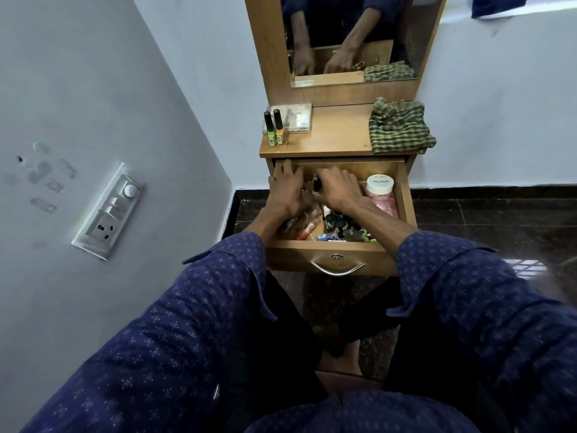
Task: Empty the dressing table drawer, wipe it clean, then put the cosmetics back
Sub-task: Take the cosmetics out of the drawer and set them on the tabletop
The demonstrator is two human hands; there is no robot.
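The fingers of the right hand (338,190) curl around a small dark-capped bottle (317,184) at the back of the open drawer (331,246), holding it upright just beside the left hand (285,190). The left hand's fingers reach flat and spread toward the drawer's back left corner, their tips against the back wall; whether they hold anything beneath the palm cannot be told, since the hand covers that corner. Under and behind both hands lies a jumble of cosmetics (337,228): small dark-capped bottles, pinkish tubes on the left and bits of green and blue near the front, most too small or too shadowed to name singly. At the drawer's right side a white-lidded pink jar (380,189) stands partly behind the right wrist, its label readable only as nail polish. The drawer front carries a curved metal handle (337,268) under a small lock. Above, on the wooden worktop (337,135), two nail polish bottles (274,128), one green and one yellow, stand just in front of a clear plastic box (292,117) whose contents are blurred, and a crumpled green checked cloth (398,126) lies on the right edge, hanging slightly over. The mirror (349,39) behind reflects the hands and cloth and is cut off at the top. Dark blue patterned sleeves (175,332) fill the foreground. A switchboard (107,210) is fixed to the grey wall at left, and the floor (487,214) is dark stone.
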